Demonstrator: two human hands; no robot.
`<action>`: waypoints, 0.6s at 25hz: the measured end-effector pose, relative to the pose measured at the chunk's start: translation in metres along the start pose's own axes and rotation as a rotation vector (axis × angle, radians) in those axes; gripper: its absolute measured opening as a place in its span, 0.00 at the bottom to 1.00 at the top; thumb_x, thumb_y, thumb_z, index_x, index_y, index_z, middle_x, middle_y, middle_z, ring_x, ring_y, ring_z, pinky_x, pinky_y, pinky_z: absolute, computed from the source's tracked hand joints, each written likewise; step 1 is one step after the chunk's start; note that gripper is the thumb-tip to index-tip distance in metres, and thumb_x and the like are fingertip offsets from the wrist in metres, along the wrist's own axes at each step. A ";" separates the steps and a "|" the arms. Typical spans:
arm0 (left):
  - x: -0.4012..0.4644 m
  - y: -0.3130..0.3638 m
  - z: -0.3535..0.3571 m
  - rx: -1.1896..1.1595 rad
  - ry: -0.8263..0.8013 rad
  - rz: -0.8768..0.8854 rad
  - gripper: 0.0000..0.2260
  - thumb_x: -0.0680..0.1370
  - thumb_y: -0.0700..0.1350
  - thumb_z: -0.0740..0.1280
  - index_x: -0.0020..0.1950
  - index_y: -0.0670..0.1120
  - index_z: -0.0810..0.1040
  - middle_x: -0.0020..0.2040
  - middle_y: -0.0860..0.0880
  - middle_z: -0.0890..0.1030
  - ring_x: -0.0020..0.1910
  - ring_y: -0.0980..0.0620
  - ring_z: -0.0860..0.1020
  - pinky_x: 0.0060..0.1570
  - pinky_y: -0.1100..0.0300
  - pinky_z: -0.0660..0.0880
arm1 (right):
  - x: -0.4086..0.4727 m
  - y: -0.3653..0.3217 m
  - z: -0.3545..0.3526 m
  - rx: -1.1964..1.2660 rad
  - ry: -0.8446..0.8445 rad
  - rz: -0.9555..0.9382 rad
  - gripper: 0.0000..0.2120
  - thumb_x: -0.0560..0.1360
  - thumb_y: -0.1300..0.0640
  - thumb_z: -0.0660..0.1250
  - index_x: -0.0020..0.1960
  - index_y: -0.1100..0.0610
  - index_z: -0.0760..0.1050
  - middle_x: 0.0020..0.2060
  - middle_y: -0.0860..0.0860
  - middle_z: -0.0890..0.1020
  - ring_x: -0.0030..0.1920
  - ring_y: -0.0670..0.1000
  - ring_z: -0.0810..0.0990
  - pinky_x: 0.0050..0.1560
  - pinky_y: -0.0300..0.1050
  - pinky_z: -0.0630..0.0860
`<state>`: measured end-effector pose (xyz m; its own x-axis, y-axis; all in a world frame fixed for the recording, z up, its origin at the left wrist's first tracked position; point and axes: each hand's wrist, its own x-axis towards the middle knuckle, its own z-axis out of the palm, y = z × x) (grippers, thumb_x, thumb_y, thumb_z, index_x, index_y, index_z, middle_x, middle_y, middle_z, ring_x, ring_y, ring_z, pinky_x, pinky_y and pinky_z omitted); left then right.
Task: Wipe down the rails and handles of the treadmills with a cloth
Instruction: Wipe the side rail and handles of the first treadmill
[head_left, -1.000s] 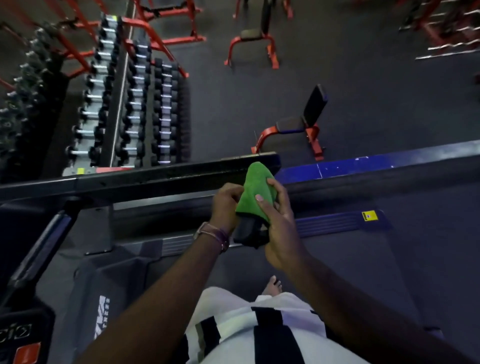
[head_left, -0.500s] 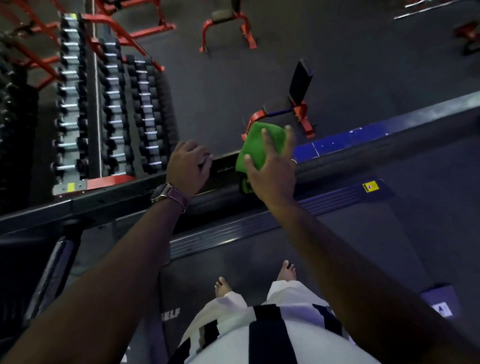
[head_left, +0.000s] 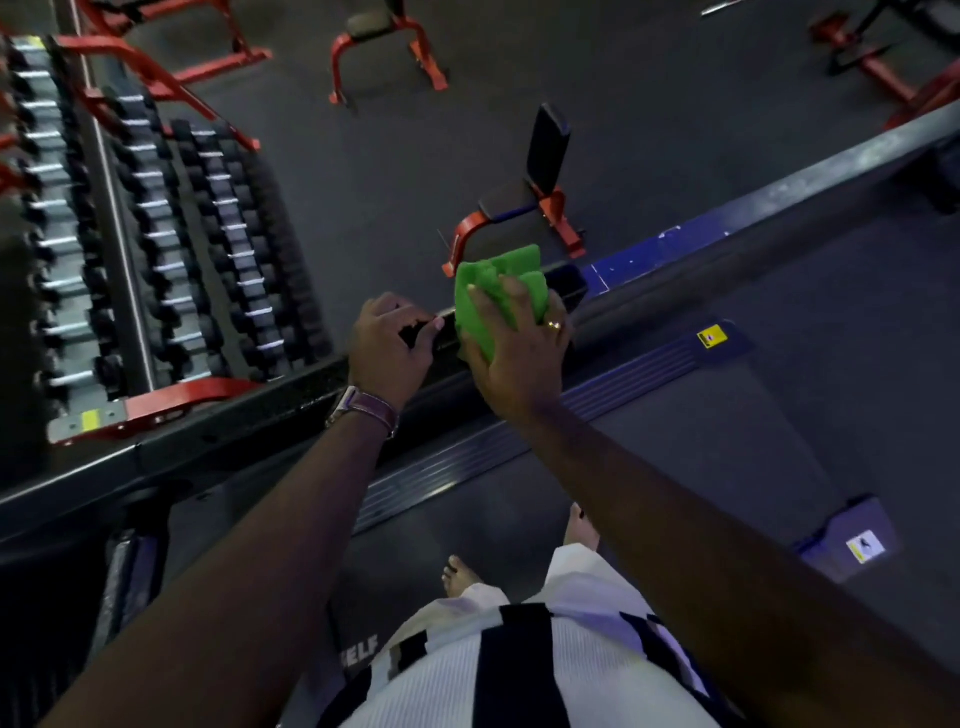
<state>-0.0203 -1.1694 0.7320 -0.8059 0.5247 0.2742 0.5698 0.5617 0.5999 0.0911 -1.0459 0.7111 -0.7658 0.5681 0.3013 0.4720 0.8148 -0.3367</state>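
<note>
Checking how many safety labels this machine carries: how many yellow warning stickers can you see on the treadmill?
2. One yellow sticker sits on the side rail's far end, right of the hands; another is on the rear corner cover at lower right. More may be hidden by the arms.

Only "ELF" reads — white letters on the treadmill deck — the yellow stickers are illegible.
</note>
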 end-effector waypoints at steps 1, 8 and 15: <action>0.001 -0.001 -0.001 0.000 -0.005 0.012 0.04 0.73 0.45 0.74 0.41 0.44 0.85 0.39 0.50 0.77 0.41 0.49 0.76 0.42 0.64 0.66 | -0.013 0.011 0.006 0.018 0.022 -0.057 0.25 0.76 0.43 0.64 0.72 0.46 0.71 0.71 0.54 0.70 0.70 0.63 0.67 0.70 0.58 0.61; 0.002 -0.001 -0.002 0.064 -0.098 0.086 0.09 0.75 0.48 0.71 0.54 0.51 0.85 0.45 0.54 0.75 0.48 0.49 0.73 0.46 0.65 0.65 | -0.001 -0.029 0.005 0.163 0.106 0.243 0.26 0.76 0.44 0.60 0.73 0.49 0.71 0.71 0.60 0.67 0.70 0.62 0.65 0.70 0.60 0.61; 0.001 0.006 -0.002 0.129 -0.171 0.045 0.13 0.78 0.53 0.68 0.61 0.57 0.81 0.48 0.53 0.76 0.52 0.49 0.72 0.47 0.58 0.71 | 0.004 -0.045 0.008 0.719 0.288 0.769 0.30 0.78 0.52 0.64 0.78 0.51 0.61 0.74 0.62 0.58 0.74 0.58 0.57 0.73 0.57 0.58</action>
<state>-0.0175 -1.1664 0.7372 -0.7464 0.6459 0.1601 0.6291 0.6065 0.4862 0.0639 -1.0810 0.7203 -0.1999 0.9787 -0.0469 0.3435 0.0252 -0.9388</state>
